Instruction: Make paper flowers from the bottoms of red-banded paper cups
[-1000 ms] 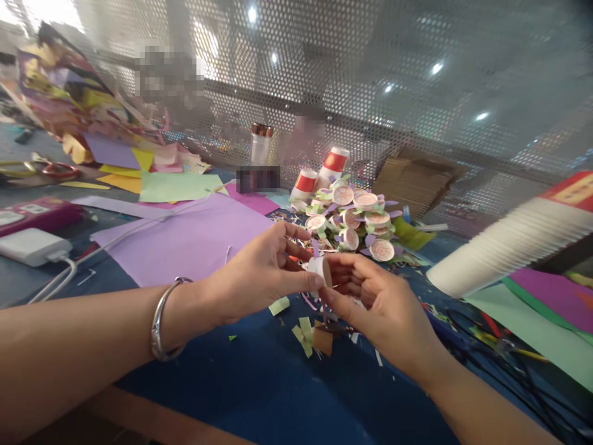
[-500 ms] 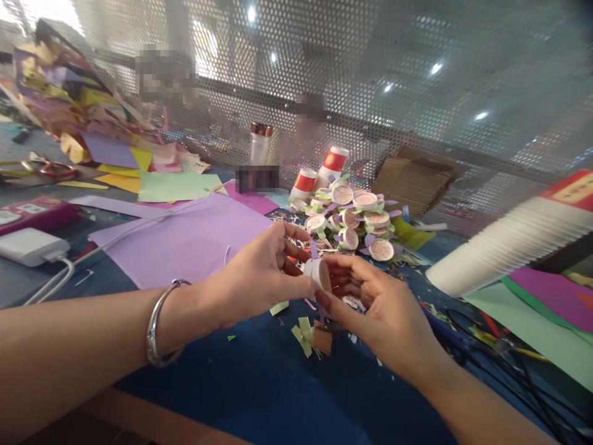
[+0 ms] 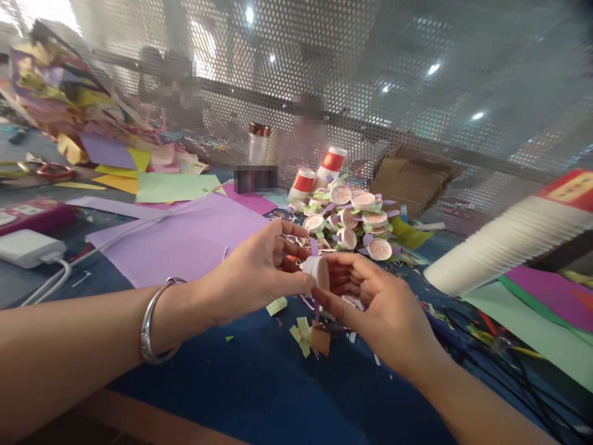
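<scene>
Between my two hands is a white paper cup bottom (image 3: 317,272), cut short, with narrow purple paper strips at its top and underside. My left hand (image 3: 273,266) grips its left side with thumb and fingers. On the right edge, my right hand (image 3: 370,296) holds it too, fingers curled behind and thumb in front. Past my fingers lies a heap of similar cup-bottom pieces (image 3: 348,217) with drawn faces and green and purple paper tabs. Below the hands are pale green paper scraps (image 3: 302,337) and a small brown square (image 3: 320,340).
A large purple sheet (image 3: 185,238) lies left, crossed by a white cable near a white charger (image 3: 31,247). A long stack of paper cups (image 3: 504,244) leans at the right, near black cables (image 3: 504,371). Behind stand a bottle (image 3: 258,145), folded cardboard (image 3: 414,182) and a perforated screen.
The cup bottom has turned slightly, its flat face angled differently in my fingers. Both hands keep their hold in nearly the same place; the view has shifted a little.
</scene>
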A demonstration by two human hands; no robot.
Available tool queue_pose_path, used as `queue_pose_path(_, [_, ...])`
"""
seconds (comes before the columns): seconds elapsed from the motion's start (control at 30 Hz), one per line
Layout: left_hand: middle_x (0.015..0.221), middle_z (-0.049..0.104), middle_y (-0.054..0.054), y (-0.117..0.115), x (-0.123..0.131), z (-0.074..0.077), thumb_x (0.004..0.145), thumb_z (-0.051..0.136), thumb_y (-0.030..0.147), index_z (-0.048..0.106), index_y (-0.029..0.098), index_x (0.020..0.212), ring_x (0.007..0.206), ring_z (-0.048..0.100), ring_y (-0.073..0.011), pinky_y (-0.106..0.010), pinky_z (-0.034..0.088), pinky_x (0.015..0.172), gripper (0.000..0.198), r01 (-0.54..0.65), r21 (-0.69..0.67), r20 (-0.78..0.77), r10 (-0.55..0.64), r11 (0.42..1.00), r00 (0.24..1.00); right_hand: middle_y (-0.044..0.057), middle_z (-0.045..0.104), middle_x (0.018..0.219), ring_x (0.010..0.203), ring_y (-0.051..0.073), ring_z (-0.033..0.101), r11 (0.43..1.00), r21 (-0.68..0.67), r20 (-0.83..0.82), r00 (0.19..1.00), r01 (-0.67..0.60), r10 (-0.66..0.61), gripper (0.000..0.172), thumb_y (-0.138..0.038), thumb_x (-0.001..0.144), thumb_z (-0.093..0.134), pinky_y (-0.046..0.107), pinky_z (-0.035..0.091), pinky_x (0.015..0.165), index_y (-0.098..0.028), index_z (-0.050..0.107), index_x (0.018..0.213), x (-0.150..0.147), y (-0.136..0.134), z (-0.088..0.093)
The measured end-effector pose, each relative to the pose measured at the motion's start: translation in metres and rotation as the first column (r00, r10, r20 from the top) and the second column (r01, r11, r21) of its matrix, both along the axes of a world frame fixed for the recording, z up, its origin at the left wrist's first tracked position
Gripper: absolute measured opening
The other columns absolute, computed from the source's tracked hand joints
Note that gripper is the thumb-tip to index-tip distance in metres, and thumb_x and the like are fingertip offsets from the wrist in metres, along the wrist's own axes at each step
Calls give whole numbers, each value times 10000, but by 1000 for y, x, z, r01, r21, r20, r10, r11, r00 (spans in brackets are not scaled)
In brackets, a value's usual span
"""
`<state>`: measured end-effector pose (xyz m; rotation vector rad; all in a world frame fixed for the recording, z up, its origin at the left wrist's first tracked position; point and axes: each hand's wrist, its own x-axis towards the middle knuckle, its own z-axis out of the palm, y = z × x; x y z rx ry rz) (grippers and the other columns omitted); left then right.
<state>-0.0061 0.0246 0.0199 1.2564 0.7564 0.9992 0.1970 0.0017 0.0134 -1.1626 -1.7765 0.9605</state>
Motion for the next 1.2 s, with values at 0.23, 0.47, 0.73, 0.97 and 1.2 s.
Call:
queue_pose_path(0.23, [974,640,-25,-1,2,-1,690,866,146,485,171,1170,847,654,-163,-334,542,772,614,24,-18,50,-23,1000,998,41,766,953,885,219,737,1000,-24,-48,999,17,-18,415,-324,764,881,358,620,778,-229,669,1108,0,4,-5])
queue_pose_path(0.47, [916,704,-30,4,0,4,787,771,41,506,145,1191,800,682,-142,-291,527,745,495,-20,-95,40,24,995,999,33,773,993,948,169,727,989,-142,-201,979,-49,20,340,-369,829,839,296,597,860,-225,683,1095,3,10,-4])
queue_pose_path(0.73, [852,761,-44,6,0,8,812,735,0,500,130,1232,688,675,-116,-258,504,692,499,35,-157,75,-23,987,997,42,778,1026,951,172,711,958,-283,-292,956,-46,-40,345,-364,805,863,284,577,833,-214,710,1075,3,15,-5])
queue_pose_path(0.97, [816,747,-30,6,-1,3,859,711,39,505,140,1242,699,695,-132,-292,555,735,446,19,-181,-9,-21,983,1000,25,765,965,877,142,679,949,-315,-331,936,8,-117,343,-397,779,876,257,537,800,-202,707,1004,4,14,-4])
queue_pose_path(1.2, [792,732,-28,10,0,1,904,693,96,607,119,1115,705,692,-102,-227,539,724,229,16,-190,-71,-30,982,997,-9,732,880,721,88,627,945,-326,-370,917,25,-151,329,-426,781,869,190,508,632,-199,709,958,2,14,-3])
